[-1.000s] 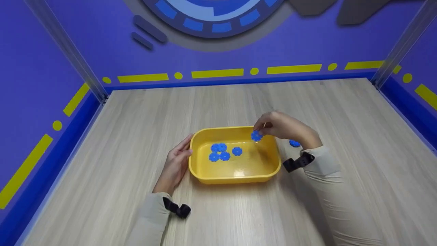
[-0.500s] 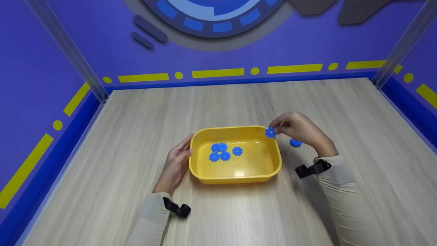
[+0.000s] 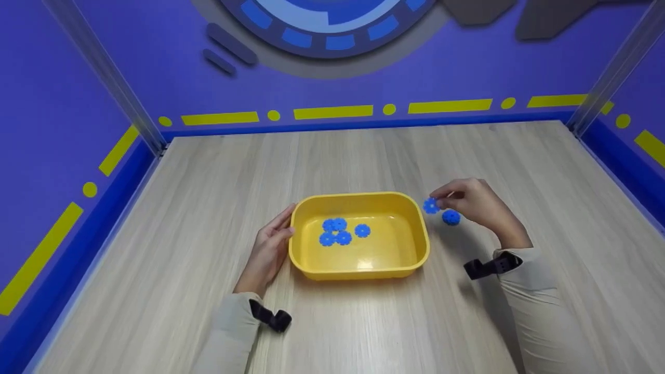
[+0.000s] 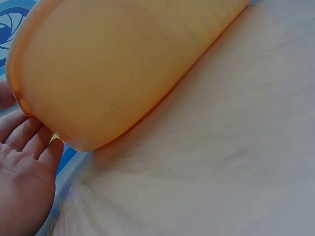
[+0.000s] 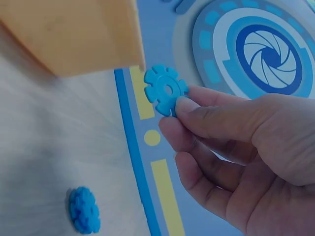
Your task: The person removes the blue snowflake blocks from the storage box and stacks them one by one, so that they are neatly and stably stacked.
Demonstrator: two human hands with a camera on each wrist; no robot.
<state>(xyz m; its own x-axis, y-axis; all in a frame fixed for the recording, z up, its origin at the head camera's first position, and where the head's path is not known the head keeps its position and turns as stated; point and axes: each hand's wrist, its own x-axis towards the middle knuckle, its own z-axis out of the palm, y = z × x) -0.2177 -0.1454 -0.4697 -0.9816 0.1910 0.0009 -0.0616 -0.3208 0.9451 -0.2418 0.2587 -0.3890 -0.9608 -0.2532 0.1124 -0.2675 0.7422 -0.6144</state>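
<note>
Between thumb and fingers, my right hand (image 3: 475, 202) pinches a blue flower-shaped plastic disc (image 5: 165, 88) with a notched rim and a centre hole. It is held just outside the right end of a yellow plastic tub (image 3: 358, 271). Below that hand, a small stack of like blue discs (image 3: 451, 217) lies on the table. My left hand (image 3: 267, 249) holds the tub's left end, thumb over the rim and fingers along the outer wall. Several blue discs (image 3: 343, 238) lie flat in the left half of the tub; one disc (image 3: 362, 230) sits apart near its middle.
The pale wood-grain table (image 3: 218, 182) is bounded by a blue-purple back wall (image 3: 332, 88) with yellow marks and by side panels (image 3: 47, 130). A black wrist camera (image 3: 270, 316) is on the left wrist, another camera (image 3: 491, 267) on the right.
My right hand has moved right with the pinched disc, from above the tub's right part to outside its rim, near the stack. The left hand and the discs in the tub stay put.
</note>
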